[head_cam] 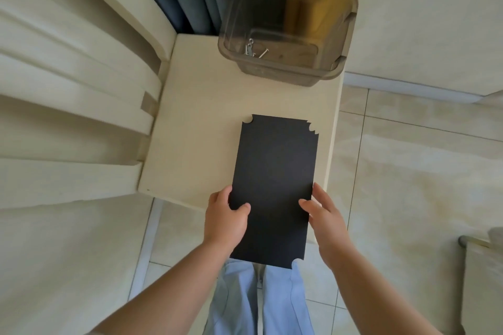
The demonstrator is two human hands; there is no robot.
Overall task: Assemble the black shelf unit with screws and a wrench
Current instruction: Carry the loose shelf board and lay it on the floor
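Head view: a black shelf panel (273,187) is held flat in the lower middle of the frame, its far half over a cream side table (201,122), its near end sticking out past the table edge. It's gripped by the left hand (226,219) and the right hand (325,221) on the two long edges, thumbs on top. Looks thin, stiff and light, probably a bit slick, so the long edges seem best. A few screws (254,49) are seen in the clear tub (288,27) at upper middle; no wrench can be made out
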